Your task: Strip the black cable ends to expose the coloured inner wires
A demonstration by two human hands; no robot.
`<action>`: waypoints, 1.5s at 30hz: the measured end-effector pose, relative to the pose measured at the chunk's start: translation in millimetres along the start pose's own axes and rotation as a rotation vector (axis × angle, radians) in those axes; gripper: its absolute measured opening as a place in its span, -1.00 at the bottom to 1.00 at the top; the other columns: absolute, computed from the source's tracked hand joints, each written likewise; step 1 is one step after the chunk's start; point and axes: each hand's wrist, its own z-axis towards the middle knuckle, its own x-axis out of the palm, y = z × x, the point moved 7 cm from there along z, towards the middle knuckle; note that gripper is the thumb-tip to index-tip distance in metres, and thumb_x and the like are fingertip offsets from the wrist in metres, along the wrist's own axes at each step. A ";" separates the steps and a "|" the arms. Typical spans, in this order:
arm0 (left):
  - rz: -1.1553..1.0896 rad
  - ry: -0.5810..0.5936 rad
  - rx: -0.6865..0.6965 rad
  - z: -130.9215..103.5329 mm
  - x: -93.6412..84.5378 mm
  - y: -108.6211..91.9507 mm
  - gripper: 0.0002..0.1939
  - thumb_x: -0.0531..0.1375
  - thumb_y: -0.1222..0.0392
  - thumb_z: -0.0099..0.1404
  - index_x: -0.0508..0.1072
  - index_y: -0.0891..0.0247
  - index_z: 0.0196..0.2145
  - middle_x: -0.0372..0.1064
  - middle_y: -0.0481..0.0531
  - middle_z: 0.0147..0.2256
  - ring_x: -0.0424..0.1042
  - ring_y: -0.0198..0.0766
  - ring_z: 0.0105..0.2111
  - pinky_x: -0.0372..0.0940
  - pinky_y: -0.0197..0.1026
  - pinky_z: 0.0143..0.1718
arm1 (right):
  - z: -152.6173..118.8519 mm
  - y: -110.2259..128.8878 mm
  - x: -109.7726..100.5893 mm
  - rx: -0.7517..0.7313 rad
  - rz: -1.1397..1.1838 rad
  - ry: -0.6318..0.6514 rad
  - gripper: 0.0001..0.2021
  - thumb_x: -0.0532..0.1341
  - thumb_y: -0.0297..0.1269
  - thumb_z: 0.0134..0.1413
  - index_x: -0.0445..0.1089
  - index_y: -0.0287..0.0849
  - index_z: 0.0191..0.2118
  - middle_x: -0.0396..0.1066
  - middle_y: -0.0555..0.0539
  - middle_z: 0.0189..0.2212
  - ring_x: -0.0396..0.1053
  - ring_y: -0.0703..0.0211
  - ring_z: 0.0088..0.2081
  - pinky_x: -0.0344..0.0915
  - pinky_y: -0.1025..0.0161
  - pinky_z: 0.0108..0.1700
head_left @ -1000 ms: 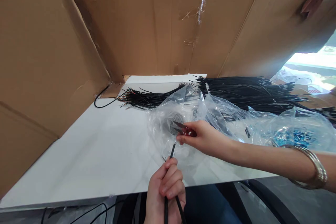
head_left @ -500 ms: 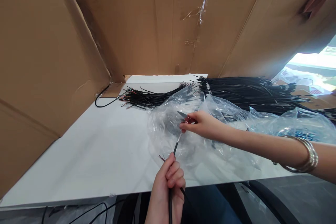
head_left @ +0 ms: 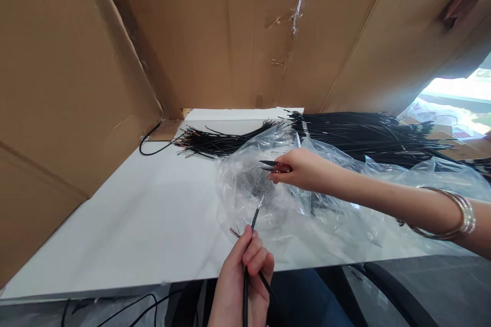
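My left hand (head_left: 233, 281) is closed around a black cable (head_left: 255, 218) near the front edge of the table. The cable's pale, stripped end points up and away from me, and thin brownish wire ends (head_left: 233, 232) stick out to the left of my thumb. Above it, my right hand (head_left: 301, 169) grips a pair of small snips (head_left: 283, 168) with dark red handles. Their two pointed blades face left, slightly parted, and stand clear of the cable tip. Beneath both tools lies a clear plastic bag (head_left: 230, 179) with greyish strands inside.
Behind the bag lie a smaller bundle of black cables (head_left: 226, 144) and a larger bundle (head_left: 353, 133) to the right. Cardboard walls (head_left: 192, 36) enclose the white table (head_left: 126, 230) at the back and left. Loose black cables (head_left: 148, 307) hang below the front edge.
My right hand has moved up and slightly right with the snips, away from the cable tip. The snips' blades now show apart. My left hand stays nearly in place with the cable.
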 end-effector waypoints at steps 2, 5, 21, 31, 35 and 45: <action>-0.012 0.019 -0.029 -2.1 2.0 1.1 -0.63 -0.05 0.39 0.45 0.13 0.23 -0.54 -0.06 -0.26 -0.66 0.05 -0.58 -0.77 0.25 -0.47 -0.66 | -0.3 4.5 -1.4 -0.025 -0.020 -0.015 -0.75 0.22 -0.27 0.09 0.24 -0.16 -0.56 0.14 0.09 -0.67 0.03 0.28 -0.59 -0.06 0.26 -0.52; -0.015 0.036 -0.079 -2.8 3.3 1.5 -0.64 -0.07 0.35 0.46 0.19 0.27 -0.52 -0.09 -0.28 -0.67 0.03 -0.58 -0.79 0.26 -0.46 -0.67 | -0.4 8.3 -3.7 -0.037 -0.037 -0.010 -0.82 0.21 -0.39 0.05 0.26 -0.16 -0.53 0.18 0.08 -0.64 0.05 0.27 -0.57 -0.04 0.27 -0.50; -0.135 0.277 -0.229 -1.1 10.6 3.0 -0.56 -0.25 0.23 0.51 0.22 0.27 -0.47 -0.26 -0.30 -0.72 0.10 -0.53 -0.81 0.15 -0.54 -0.72 | -3.3 -2.5 2.5 0.018 0.073 0.022 -0.88 0.16 -0.34 0.13 0.29 -0.16 -0.43 0.42 -0.02 -0.50 0.27 0.21 -0.48 0.06 0.27 -0.44; -0.210 0.337 -0.258 0.9 15.0 1.6 -0.62 -0.26 0.21 0.52 0.10 0.17 -0.46 -0.24 -0.31 -0.75 0.11 -0.52 -0.83 0.08 -0.52 -0.76 | -35.1 3.5 55.9 0.216 0.400 0.402 -0.70 0.20 -0.18 0.05 0.11 -0.13 -0.57 0.05 0.13 -0.68 0.02 0.35 -0.64 -0.05 0.34 -0.64; -0.230 0.348 -0.261 -1.0 15.5 0.7 -0.64 -0.26 0.23 0.52 0.08 0.18 -0.45 -0.28 -0.32 -0.73 0.11 -0.52 -0.84 0.08 -0.52 -0.77 | -46.8 7.5 77.6 0.307 0.545 0.509 -0.76 0.16 -0.25 0.04 0.12 -0.13 -0.56 0.06 0.14 -0.70 0.02 0.37 -0.68 -0.06 0.39 -0.71; -0.238 0.361 -0.266 -4.2 15.6 2.0 -0.66 -0.22 0.29 0.51 0.09 0.18 -0.44 -0.23 -0.32 -0.72 0.13 -0.54 -0.82 0.09 -0.55 -0.75 | -47.9 8.4 91.4 0.368 0.727 0.520 -0.77 0.16 -0.35 0.01 0.09 -0.13 -0.56 -0.02 0.19 -0.75 -0.09 0.42 -0.72 -0.16 0.43 -0.72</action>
